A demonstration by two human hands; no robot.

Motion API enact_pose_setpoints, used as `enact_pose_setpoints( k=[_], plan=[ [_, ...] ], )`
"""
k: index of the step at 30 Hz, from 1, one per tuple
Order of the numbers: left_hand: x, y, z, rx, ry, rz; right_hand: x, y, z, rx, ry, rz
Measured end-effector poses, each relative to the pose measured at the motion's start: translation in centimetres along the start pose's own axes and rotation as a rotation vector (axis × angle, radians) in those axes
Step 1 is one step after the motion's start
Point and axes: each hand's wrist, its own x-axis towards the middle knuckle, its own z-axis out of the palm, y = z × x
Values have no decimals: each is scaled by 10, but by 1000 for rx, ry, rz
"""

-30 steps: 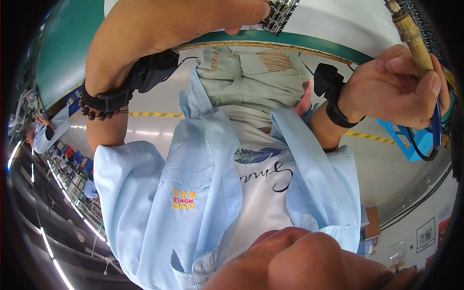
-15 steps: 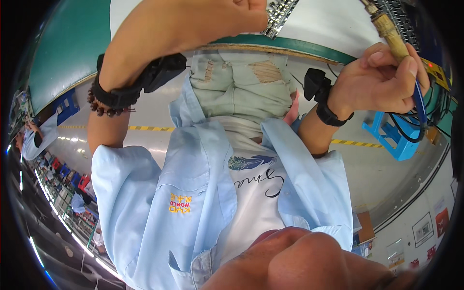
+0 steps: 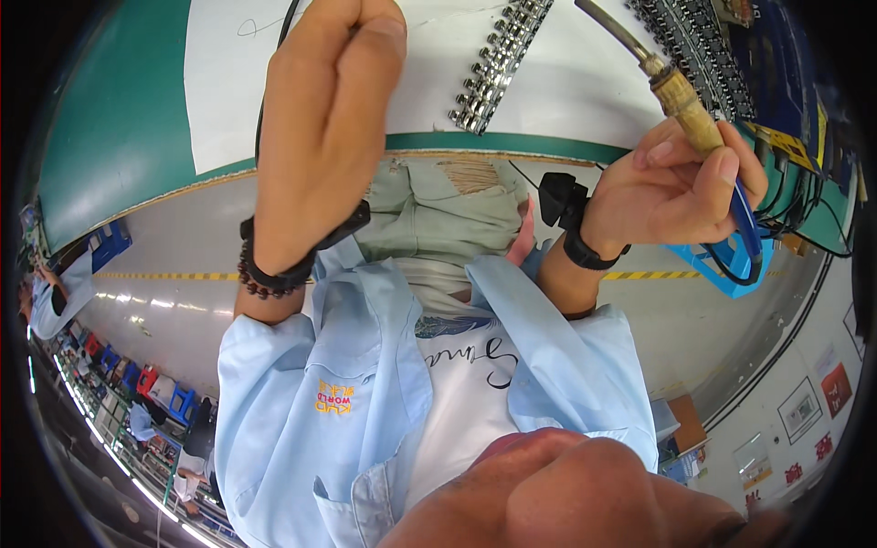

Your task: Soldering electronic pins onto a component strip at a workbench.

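My right hand (image 3: 671,187) is closed around the tan handle of a soldering iron (image 3: 685,102). The iron's metal shaft points up and left over the white sheet (image 3: 575,87), and its blue cord leaves below the hand. On the sheet lies a strip of small shiny metal parts (image 3: 501,68), apart from both hands. To the left of that strip is my left hand (image 3: 324,119), raised with fingers curled together; what they hold, if anything, is hidden. A thin black cable (image 3: 262,105) runs beside it.
Black strips with rows of small parts (image 3: 699,55) lie at the far right, near a dark blue device (image 3: 781,73) and tangled cables. The green table edge (image 3: 420,142) crosses in front of my legs. Below it stands a blue stool (image 3: 722,269). Other people sit far left.
My left hand has moved left, away from the metal strip, which now shows more fully. The right hand with the soldering iron has shifted down and left in the picture.
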Motion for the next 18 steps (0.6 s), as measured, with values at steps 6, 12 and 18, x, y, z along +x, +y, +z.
enact_pose_setpoints(
  k=[6,12,18],
  plan=[
    [-9,-5,21,8,211,142,-5,-5,-3,-113,-2,-88],
    [-18,5,21,237,208,79,-5,-11,-3,-173,-51,-53],
    [-17,1,23,35,310,167,3,-20,-12,-98,-215,-8]
  ],
)
